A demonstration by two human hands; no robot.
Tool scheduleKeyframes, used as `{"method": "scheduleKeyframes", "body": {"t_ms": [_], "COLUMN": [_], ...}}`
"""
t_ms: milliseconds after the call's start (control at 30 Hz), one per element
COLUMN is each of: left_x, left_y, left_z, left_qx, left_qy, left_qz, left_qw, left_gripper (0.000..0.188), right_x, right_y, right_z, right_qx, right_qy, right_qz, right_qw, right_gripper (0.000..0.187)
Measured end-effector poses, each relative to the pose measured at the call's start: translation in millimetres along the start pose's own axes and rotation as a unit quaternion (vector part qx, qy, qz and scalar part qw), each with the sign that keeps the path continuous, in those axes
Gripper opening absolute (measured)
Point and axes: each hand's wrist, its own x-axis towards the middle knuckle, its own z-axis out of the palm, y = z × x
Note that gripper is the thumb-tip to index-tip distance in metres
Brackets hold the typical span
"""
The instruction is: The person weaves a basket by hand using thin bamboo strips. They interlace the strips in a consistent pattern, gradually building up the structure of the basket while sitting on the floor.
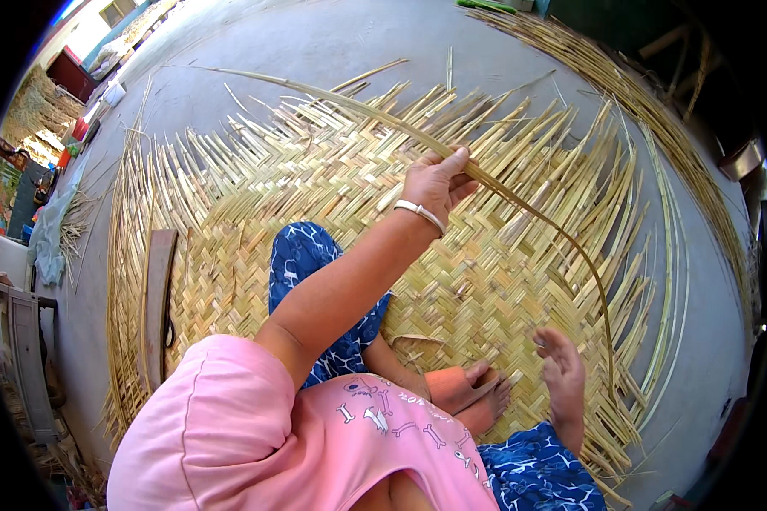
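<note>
**Long strip held over the woven mat, one end being guided**

Right hand: low beside the foot in the tan sandal, fingers loosely spread, gripping nothing I can make out. I cannot tell whether it touches the strip's lower end just to its right.

Left hand: reached out ahead, bangle at the wrist, fingers and thumb closed on the long split strip. The strip arcs from far up-left of this hand, through the grip, and down to the right hand's side.

Woven mat: spread beneath both hands in a herringbone pattern, with loose ends fanning outward.

Judgement: the strip is being positioned for laying into the weave. The next move calls for the right hand to catch the free end.

Wooden plank: lies on the mat, well left of the left hand.

Far up-left of that hand: a red box and a small white container; labels are too small to tell.
</note>
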Motion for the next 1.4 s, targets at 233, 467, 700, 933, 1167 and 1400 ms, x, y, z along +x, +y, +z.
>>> {"method": "scheduleKeyframes", "body": {"t_ms": [233, 467, 700, 933, 1167, 1400], "left_x": [-57, -60, -72, -85, -117, -128], "left_y": [-22, 6, 71, 99, 93, 90], "left_z": [-21, -77, -96, -102, -99, -87], "left_qx": [0.005, 0.02, 0.05, 0.094, 0.097, 0.088], "left_qy": [0.008, 0.045, -0.015, -0.018, 0.003, 0.023], "left_qz": [-0.091, -0.07, -0.023, 0.027, 0.028, 0.052], "left_qw": [0.996, 0.996, 0.998, 0.995, 0.995, 0.995], "left_gripper": [0.016, 0.015, 0.016, 0.022, 0.018, 0.019], "right_x": [46, 26, 23, 3, 16, -7], "right_y": [30, 46, 86, 77, 51, 12], "right_z": [11, -1, 2, 24, 51, -5], "right_qx": [0.492, 0.548, 0.595, 0.538, 0.524, 0.528], "right_qy": [0.055, 0.093, 0.126, 0.029, -0.003, 0.045], "right_qz": [0.022, -0.022, 0.065, 0.095, 0.038, -0.054], "right_qw": [0.868, 0.831, 0.791, 0.837, 0.851, 0.846], "right_gripper": [0.049, 0.026, 0.02, 0.028, 0.042, 0.022]}}
